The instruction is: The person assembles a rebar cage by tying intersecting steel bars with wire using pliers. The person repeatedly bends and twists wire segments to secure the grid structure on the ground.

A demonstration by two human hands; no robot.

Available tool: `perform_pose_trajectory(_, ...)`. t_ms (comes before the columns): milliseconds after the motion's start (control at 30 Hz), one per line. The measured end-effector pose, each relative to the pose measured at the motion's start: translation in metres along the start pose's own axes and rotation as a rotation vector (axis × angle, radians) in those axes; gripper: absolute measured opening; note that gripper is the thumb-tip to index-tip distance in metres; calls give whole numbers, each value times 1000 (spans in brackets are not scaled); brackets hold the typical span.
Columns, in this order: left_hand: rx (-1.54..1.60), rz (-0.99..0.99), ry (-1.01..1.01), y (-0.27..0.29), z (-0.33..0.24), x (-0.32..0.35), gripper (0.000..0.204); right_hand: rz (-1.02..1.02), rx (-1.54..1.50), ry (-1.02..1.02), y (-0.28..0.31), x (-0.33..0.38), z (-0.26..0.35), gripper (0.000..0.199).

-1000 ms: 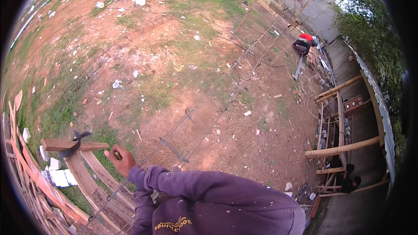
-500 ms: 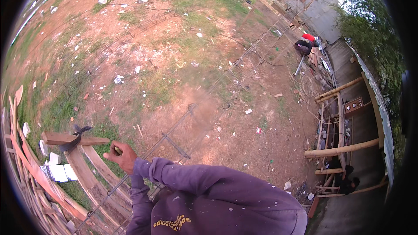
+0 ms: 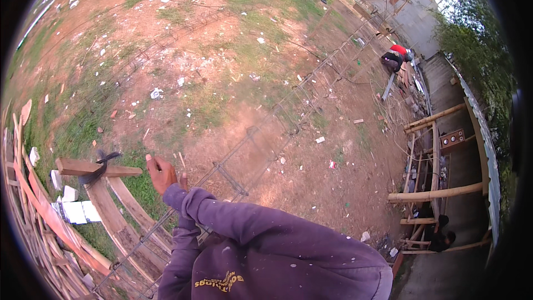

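My right hand [image 3: 161, 174], in a purple sleeve [image 3: 266, 223] reaching across from the right, is raised with its fingers bent together. Whatever they may hold is hidden. Behind the right wrist, my left forearm [image 3: 182, 247] comes up; its hand is almost wholly covered, with what seems a fingertip [image 3: 184, 179] showing. Beneath both arms runs a long rebar cage [image 3: 222, 162] of thin bars and square ties. Left of the right hand, and apart from it, a short wooden crosspiece [image 3: 125, 171] lies across two planks [image 3: 105, 211], bound with a black strip [image 3: 95, 175].
Bamboo and timber lengths [image 3: 41, 216] are heaped at the far left, beside white blocks [image 3: 69, 193]. Litter dots the dirt and grass [image 3: 222, 78]. A person in red [image 3: 396, 55] bends down at the far right. Bamboo poles [image 3: 436, 192] stand at a roofed strip, with another person [image 3: 442, 236] there.
My right hand has risen slightly and turned; the small yellowish thing seen at its fingers no longer shows. A fingertip has appeared beside the right wrist. The view has shifted a little.
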State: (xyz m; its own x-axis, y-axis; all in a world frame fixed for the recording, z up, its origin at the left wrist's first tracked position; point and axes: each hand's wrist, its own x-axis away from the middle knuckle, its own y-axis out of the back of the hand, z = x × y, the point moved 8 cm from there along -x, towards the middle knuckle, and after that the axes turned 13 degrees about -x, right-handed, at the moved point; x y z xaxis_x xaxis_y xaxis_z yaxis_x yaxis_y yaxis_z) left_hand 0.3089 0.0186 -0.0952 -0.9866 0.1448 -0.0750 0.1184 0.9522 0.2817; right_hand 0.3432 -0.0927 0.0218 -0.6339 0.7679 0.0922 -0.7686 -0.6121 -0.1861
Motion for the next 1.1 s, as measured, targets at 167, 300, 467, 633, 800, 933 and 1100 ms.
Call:
perform_pose_trajectory(167, 131, 240, 44, -5, 26, -29, 32, 114, 203, 37, 8, 12, 16, 40)
perform_pose_trajectory(300, 363, 1297, 375, -28, 57, -44, 28, 729, -219, -291, -30, -7, -24, 38)
perform_pose_trajectory(467, 82, 493, -22, -14, 32, -56, 62, 102, 37, -107, -5, -30, -29, 41)
perform_pose_trajectory(633, 89, 200, 5, -5, 14, -3, 60, -17, 134, -118, 6, 14, -12, 43)
perform_pose_trajectory(800, 474, 985, 298, -26, 46, -49, 58, 612, -88, -76, -37, -2, -17, 43)
perform_pose_trajectory(933, 188, 844, 14, -20, 39, -67, 50, 201, 301, -2, -17, -22, -26, 42)
perform_pose_trajectory(1100, -40, 235, -92, 7, 12, -14, 45, -6, 203, -96, -2, 34, -22, 45)
